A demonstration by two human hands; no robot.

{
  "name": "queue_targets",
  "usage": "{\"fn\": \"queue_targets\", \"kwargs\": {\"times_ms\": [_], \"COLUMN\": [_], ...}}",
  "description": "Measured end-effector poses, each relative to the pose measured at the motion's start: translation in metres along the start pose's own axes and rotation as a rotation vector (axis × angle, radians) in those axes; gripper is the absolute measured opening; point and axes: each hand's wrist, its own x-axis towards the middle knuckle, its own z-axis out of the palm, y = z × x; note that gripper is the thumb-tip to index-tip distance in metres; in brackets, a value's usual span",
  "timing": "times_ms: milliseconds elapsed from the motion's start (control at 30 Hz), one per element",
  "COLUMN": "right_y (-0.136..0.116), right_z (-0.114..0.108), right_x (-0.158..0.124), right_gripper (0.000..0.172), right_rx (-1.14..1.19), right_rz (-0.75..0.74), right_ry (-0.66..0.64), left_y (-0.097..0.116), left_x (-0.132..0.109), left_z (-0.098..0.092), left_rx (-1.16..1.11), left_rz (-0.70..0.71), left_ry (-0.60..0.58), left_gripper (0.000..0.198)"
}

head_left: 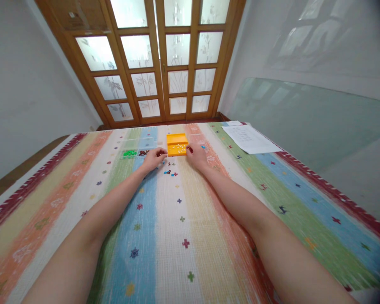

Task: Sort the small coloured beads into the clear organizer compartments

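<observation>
Both arms stretch far out over a striped woven cloth (183, 236) that covers the table to its far edge, just short of the wooden glazed doors (164, 63). Between the person's body and the hands the cloth lies flat and open, a long run of pastel bands dotted with small stitched crosses.

The left hand (153, 159) rests with fingers curled beside the left side of a small orange tray (177, 144), fingertips at its corner; the right hand (196, 155) sits at the tray's right side, fingers bent in against it (whether either truly pinches something is too small to tell). The tray is boxy hard plastic, with pale bits scattered in it.

Just left of the left hand lie clear compartments (134, 153) holding green and dark pieces. A few loose coloured bits (169, 172) lie on the cloth between the wrists. A printed sheet of paper (250, 138) lies near the right far corner, well apart.
</observation>
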Motion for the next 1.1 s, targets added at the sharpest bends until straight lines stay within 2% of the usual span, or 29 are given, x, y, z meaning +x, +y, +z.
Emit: {"fn": "queue_targets", "kwargs": {"times_ms": [167, 300, 400, 467, 633, 733, 833, 1100], "right_y": [0.000, -0.003, -0.007, -0.011, -0.021, -0.024, -0.025, -0.025], "right_z": [-0.001, -0.002, -0.005, -0.008, -0.011, -0.012, -0.012, -0.013], "right_x": [-0.001, -0.003, -0.004, -0.005, -0.007, -0.008, -0.009, -0.010], "right_gripper": [0.018, 0.019, 0.019, 0.019, 0.019, 0.020, 0.019, 0.018], "right_rx": [0.009, 0.006, 0.011, 0.005, -0.016, -0.021, -0.023, -0.037], "right_rz": [-0.010, -0.024, -0.037, -0.051, -0.079, -0.099, -0.111, -0.120], "right_ry": [-0.040, -0.076, -0.107, -0.138, -0.198, -0.223, -0.239, -0.256], "left_y": [0.003, 0.012, 0.018, 0.021, 0.028, 0.033, 0.034, 0.025], "left_x": [0.031, 0.039, 0.031, 0.019, -0.020, -0.037, -0.042, -0.029], "left_z": [0.011, 0.017, 0.016, 0.012, -0.002, -0.003, 0.000, 0.008], "left_rx": [0.098, 0.188, 0.252, 0.308, 0.430, 0.496, 0.523, 0.583], "left_rz": [-0.008, -0.025, 0.013, 0.087, 0.330, 0.409, 0.406, 0.397], "left_ry": [0.080, 0.135, 0.143, 0.098, -0.197, -0.292, -0.290, -0.239], "left_gripper": [0.013, 0.018, 0.020, 0.021, 0.027, 0.041, 0.048, 0.027]}}
